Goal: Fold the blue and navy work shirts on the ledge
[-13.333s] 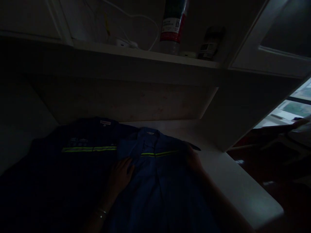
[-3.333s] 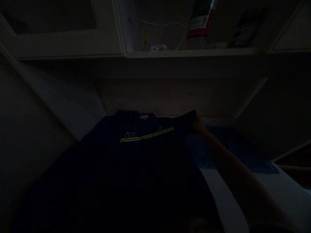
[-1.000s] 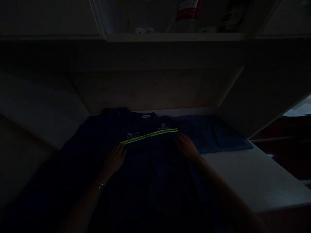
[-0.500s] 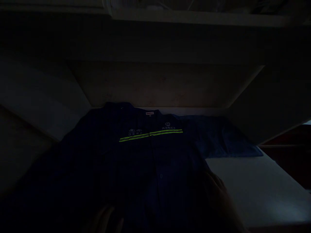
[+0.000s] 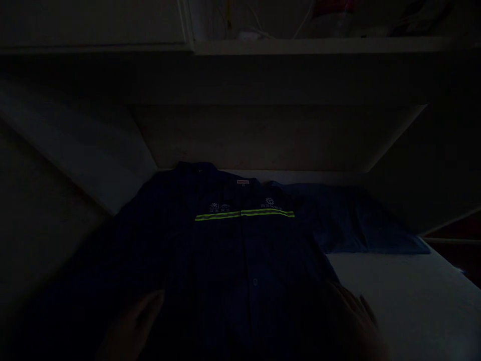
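Observation:
The scene is very dark. A dark navy work shirt (image 5: 240,260) with a yellow-green reflective stripe across the chest lies flat, collar away from me, on a white table (image 5: 406,296). My left hand (image 5: 131,326) rests low on the shirt's left side, dim and smeared. My right hand (image 5: 349,311) lies at the shirt's lower right edge, fingers stretched out. A lighter blue folded garment (image 5: 353,220) lies to the right of the shirt, by the back wall.
A shelf (image 5: 323,45) overhead carries a white cable, a bottle with a red label and small items. A wall panel closes the back of the table. A slanted white board stands at the left. The table's right edge drops to a dark floor.
Both hands have slid from beside the reflective stripe down to the shirt's lower part over the last second. The lighter blue garment, handled earlier, now lies aside at the right.

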The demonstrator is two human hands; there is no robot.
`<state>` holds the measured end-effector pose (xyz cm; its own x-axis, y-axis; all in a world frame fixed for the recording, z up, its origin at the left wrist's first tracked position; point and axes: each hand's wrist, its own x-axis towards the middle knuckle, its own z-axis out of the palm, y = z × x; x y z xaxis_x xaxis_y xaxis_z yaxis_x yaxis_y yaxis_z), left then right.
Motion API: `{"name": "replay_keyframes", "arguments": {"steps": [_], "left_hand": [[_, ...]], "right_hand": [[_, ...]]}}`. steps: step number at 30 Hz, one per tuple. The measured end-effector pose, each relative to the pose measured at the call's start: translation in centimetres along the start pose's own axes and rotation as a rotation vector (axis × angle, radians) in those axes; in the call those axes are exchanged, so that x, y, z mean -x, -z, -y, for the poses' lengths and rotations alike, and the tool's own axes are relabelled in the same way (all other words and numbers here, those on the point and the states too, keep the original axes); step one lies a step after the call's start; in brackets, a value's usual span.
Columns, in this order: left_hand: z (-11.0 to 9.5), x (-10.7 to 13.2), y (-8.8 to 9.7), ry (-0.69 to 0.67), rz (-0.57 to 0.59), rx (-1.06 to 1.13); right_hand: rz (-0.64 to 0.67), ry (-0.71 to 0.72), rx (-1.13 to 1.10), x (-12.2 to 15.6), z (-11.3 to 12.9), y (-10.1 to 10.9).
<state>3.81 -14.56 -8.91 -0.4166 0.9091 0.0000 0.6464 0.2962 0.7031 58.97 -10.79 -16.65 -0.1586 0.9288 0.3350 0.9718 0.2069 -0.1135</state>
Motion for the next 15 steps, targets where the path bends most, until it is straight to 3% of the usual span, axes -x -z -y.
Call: {"name": "replay_keyframes", "arguments": {"steps": [2,4,6,9,15], "left_hand": [[-1.7,-4.4,0.9,0.206,-0.078,0.286],[-3.2,-8.3,0.8,0.308,-0.140,0.632],[-4.3,-11.3,0.1,0.372,-0.133,0.834],[-5.3,-14.6,-1.3,0.403,-0.091,0.853],[-6.5,-19.7,-2.1,0.390,-0.121,0.597]], "right_hand": [[-0.042,-0.011,-0.111,-2.4,1.4,-0.1],[-0.028,-0.003,-0.185,-4.1,2.8,-0.4],[0.002,0.034,-0.192,-4.7,3.7,-0.8],[0.033,0.106,-0.178,-4.5,3.8,-1.4],[0.011,0.060,-0.206,-4.0,3.1,-2.1]]}}
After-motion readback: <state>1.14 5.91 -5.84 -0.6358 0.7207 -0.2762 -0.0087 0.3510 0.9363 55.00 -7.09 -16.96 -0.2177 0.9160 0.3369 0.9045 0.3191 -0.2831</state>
